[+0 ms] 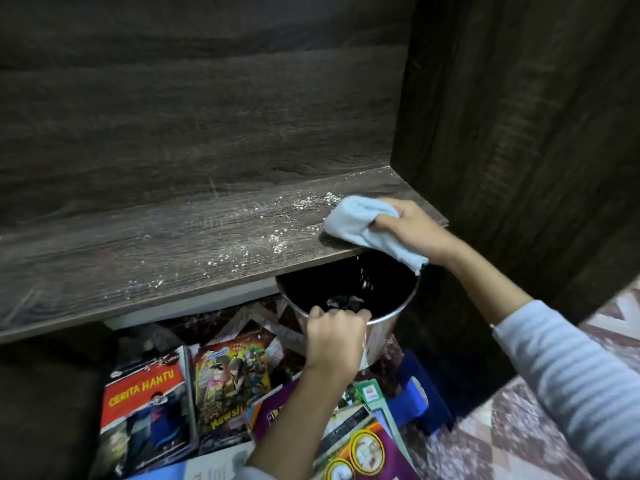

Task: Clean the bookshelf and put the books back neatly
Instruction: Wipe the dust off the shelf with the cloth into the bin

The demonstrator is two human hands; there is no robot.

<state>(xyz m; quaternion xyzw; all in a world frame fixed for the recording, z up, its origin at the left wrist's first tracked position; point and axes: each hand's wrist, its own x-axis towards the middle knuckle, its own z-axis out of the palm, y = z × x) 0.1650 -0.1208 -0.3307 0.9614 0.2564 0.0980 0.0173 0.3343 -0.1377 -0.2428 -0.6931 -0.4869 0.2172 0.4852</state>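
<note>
both hands clamped: right hand (412, 230) on cloth (356, 220), left hand (332, 337) on bin (381, 336); fast-swept crumbs (277, 237) could overshoot onto books (145, 403)

A patterned floor covering (512, 431) in maroon, cream and grey diamonds and chevrons spreads at lower right and runs beneath the dark wood-grain bookshelf (207, 98). Light is dim; the lower left corner lies in shadow.

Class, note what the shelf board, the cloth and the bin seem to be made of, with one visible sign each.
Shelf board: dark matt wood or wood-look laminate; streaked grain. Cloth: soft pale blue fabric, perhaps microfibre; it folds. Bin: probably metal; shiny silver wall.
</note>
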